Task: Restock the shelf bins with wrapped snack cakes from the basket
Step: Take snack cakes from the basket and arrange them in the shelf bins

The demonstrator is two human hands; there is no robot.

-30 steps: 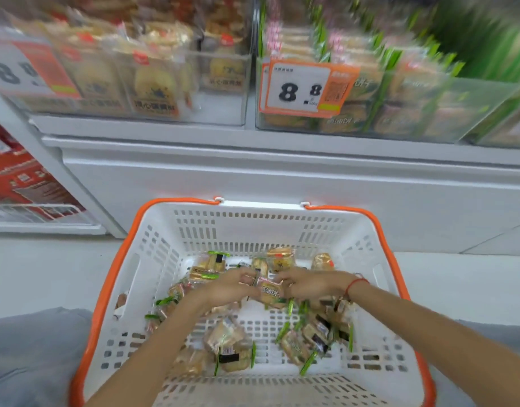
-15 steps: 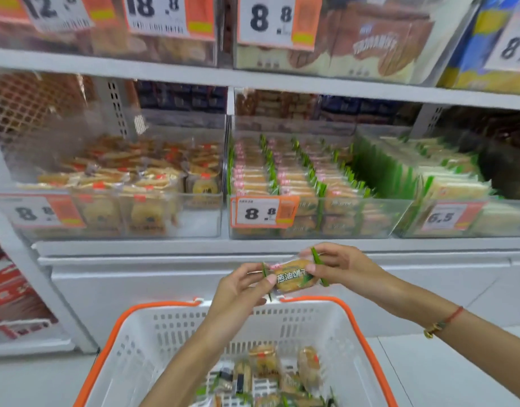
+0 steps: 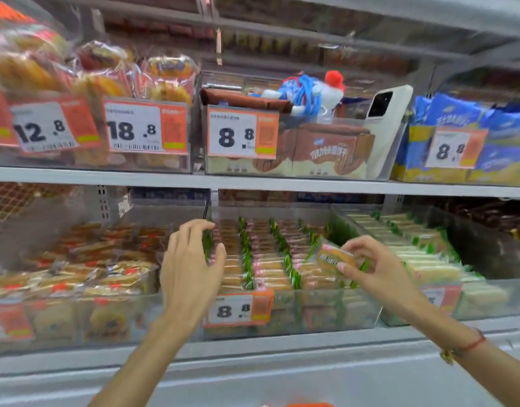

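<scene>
My right hand (image 3: pixel 376 267) pinches one wrapped snack cake (image 3: pixel 332 258), golden with green wrapper ends, above the right side of the middle clear shelf bin (image 3: pixel 320 311). That bin holds several rows of the same green-edged cakes (image 3: pixel 261 259) and carries an 8.8 price tag. My left hand (image 3: pixel 191 259) reaches over the bin's left edge with fingers loosely spread and holds nothing. Only a sliver of the orange basket rim (image 3: pixel 300 404) shows at the bottom edge.
A bin of red-marked cakes (image 3: pixel 76 265) sits to the left, one of pale green-edged cakes (image 3: pixel 423 259) to the right. The upper shelf (image 3: pixel 253 183) overhangs, with a white phone (image 3: pixel 385 127) and a plush toy (image 3: pixel 311 92) in its bin.
Both hands rose from the basket to the shelf. The left hand let go of the cake and moved over the bin's left side; the right hand carried it over the bin.
</scene>
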